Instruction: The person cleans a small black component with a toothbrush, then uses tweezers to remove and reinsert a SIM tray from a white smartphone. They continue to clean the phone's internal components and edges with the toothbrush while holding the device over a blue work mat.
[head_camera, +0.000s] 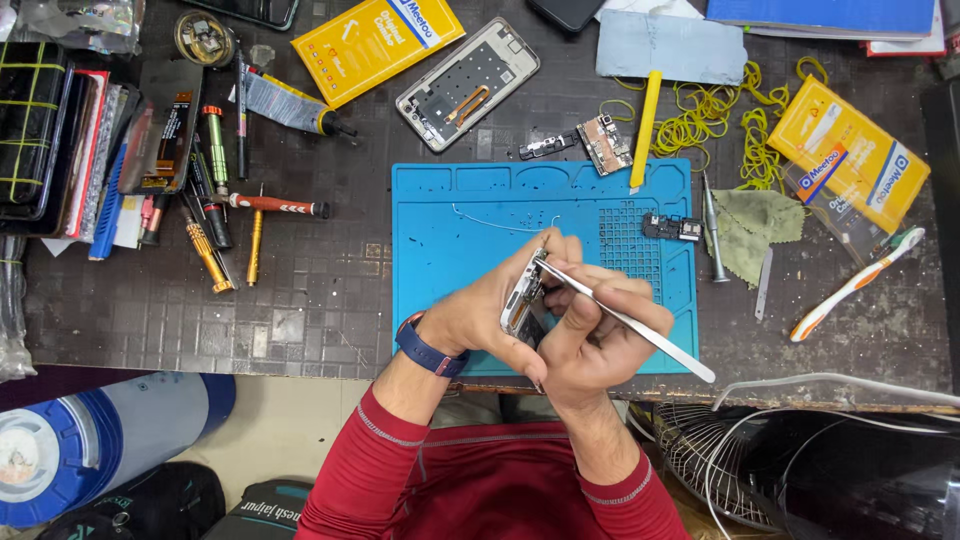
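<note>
A: What did the hands have hold of?

B: The left hand (480, 310) was clamped around a small phone frame (521, 300), tilted on edge above the near side of the blue repair mat (480, 200). The right hand (590, 335) was pinched shut on metal tweezers (625, 318), their tip touching the top of that frame.

A: And around them?

B: On the mat lay a thin wire (500, 222) and a small black module (672, 228). Just beyond the mat sat a little circuit board (605, 143), a black bracket (547, 146) and a yellow pry tool (646, 130). An opened phone back housing (467, 84) lay further off.

A: How far along did it look?

B: I judged it mid-disassembly or mid-reassembly; I could not tell which. At least 3 parts were already out and lying loose, and the housing was stripped. The frame was not yet joined to it. The screwdrivers (225, 215) on the left sat untouched, as did the toothbrush (857, 283) and 2 yellow packets (850, 155) on the right.
</note>
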